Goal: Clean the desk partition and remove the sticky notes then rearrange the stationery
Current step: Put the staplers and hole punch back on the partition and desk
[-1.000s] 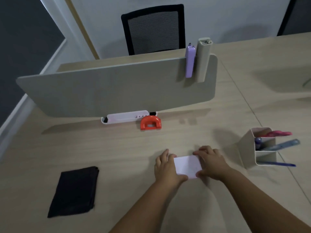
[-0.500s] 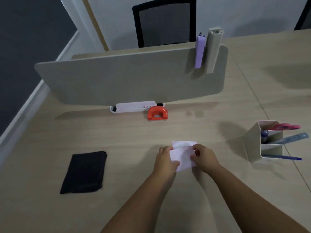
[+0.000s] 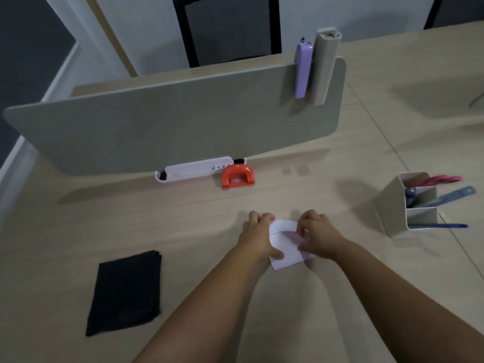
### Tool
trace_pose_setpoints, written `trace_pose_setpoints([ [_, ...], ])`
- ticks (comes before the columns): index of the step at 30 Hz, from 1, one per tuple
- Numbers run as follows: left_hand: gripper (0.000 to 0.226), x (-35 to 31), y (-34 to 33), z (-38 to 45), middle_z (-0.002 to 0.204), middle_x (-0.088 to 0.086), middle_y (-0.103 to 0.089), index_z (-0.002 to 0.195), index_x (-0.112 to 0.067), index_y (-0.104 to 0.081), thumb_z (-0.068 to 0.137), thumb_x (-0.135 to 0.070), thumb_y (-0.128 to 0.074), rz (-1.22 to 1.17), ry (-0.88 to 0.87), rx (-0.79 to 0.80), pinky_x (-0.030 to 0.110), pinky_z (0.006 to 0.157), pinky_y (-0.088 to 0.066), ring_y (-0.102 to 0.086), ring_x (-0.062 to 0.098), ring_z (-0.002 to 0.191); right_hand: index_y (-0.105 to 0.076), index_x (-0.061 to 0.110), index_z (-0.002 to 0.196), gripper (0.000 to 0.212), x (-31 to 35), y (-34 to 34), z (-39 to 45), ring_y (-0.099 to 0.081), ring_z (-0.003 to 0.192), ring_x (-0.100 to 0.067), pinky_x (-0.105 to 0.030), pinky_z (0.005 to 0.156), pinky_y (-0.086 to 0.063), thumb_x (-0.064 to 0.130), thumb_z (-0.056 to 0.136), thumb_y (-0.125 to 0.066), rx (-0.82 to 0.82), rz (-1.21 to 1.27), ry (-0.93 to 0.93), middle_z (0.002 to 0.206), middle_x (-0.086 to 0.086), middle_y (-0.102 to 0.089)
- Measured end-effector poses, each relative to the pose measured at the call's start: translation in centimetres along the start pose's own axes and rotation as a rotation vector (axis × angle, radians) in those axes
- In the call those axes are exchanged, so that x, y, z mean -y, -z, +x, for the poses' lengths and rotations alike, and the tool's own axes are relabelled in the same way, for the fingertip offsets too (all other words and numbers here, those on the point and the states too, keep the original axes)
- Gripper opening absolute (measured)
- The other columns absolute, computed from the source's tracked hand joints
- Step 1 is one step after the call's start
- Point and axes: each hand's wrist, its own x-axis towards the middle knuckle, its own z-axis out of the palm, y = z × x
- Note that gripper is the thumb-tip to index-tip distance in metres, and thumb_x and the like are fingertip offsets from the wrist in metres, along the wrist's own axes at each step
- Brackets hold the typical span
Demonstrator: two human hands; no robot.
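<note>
Pale sticky notes [image 3: 286, 244] lay near on the desk [image 3: 209, 218] | left hand [image 3: 258, 238] and right hand [image 3: 318, 238] pinched them, fingers curled | risk: sheets might stick together, crumple or tear if pulled hard

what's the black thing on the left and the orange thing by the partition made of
Black square: looks like folded cloth, matte, with soft layered edges. Orange item: probably moulded plastic, smooth with a slight sheen; the picture is too blurred to be sure.
</note>
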Motion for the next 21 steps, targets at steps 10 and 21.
trace_pose_setpoints([
  [10,0.041,1.2,0.2,0.1,0.083,-0.003,-0.049,0.084,-0.023,-0.047,0.063,-0.02,-0.082,-0.157,-0.147,-0.054,0.03,0.061,-0.037,-0.046,0.021,0.076,-0.06,-0.003,0.07,0.015,0.7,-1.5,-2.6,-0.061,0.067,-0.03,-0.029,0.051,-0.05,-0.008,0.07,-0.074,-0.207,0.888,-0.142,0.095,-0.006,-0.056],
  [21,0.021,4.3,-0.1,-5.5,0.089,-0.008,-0.071,0.091,-0.025,-0.065,0.083,-0.006,-0.069,-0.673,-0.203,-0.504,0.015,0.07,-0.049,-0.065,0.006,0.084,-0.038,0.027,0.121,0.05,6.3,-3.4,-2.9,-0.066,0.081,-0.011,-0.021,0.073,-0.052,-0.001,0.084,-0.058,-0.361,1.029,-0.08,0.094,0.002,-0.071],
])
